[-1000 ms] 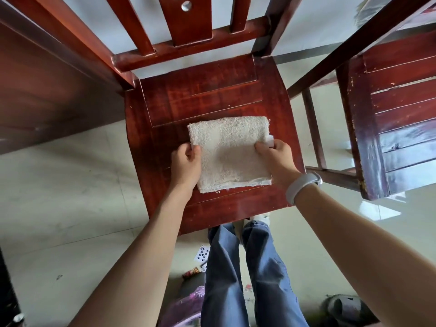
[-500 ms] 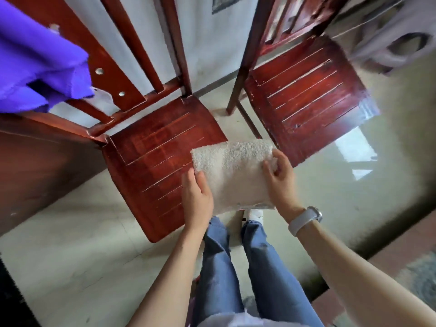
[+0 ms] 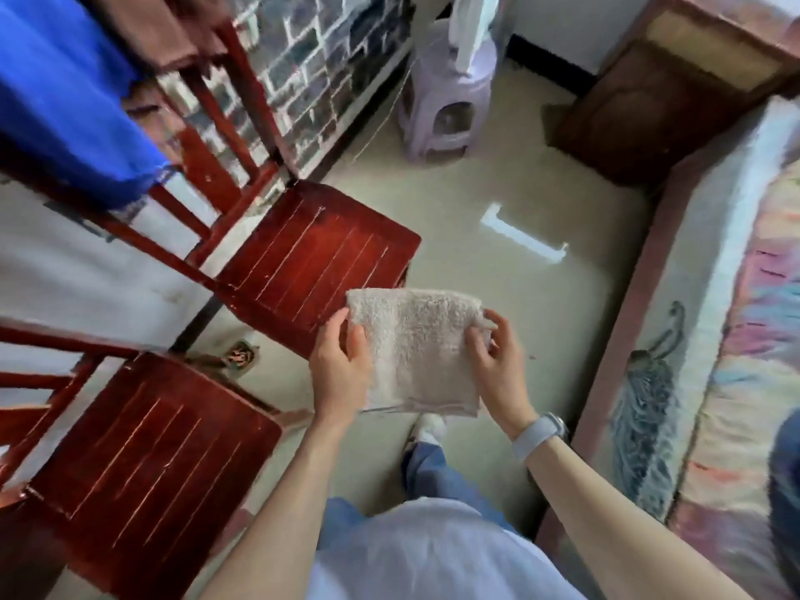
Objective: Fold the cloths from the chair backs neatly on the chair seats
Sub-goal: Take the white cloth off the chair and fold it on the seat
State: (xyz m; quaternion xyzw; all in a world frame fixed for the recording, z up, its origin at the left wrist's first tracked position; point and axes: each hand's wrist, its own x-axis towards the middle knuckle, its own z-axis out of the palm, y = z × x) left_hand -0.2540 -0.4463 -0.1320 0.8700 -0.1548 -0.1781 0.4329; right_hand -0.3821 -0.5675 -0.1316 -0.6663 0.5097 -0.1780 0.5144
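Between the two hands, a folded beige terry towel (image 3: 417, 350) is held flat in the air, clear of both seats. The left hand (image 3: 340, 370) pinches its left edge, thumb on top and fingers beneath; the right hand (image 3: 498, 365) pinches the right edge the same way, fingertips curled over the border. Gripping opposite edges likely keeps the folds from slipping open while the stack is carried. It hangs over the tiled floor (image 3: 498, 253), just off the front corner of the farther red wooden chair seat (image 3: 316, 257), which looks like the probable landing spot. A nearer red chair seat (image 3: 151, 461) lies at lower left, bare. Over the farther chair's back drapes a blue cloth (image 3: 73, 93), with a brown cloth (image 3: 160, 28) beside it, both apparently not yet folded. A lilac plastic stool (image 3: 446, 101) stands well apart by the wall.
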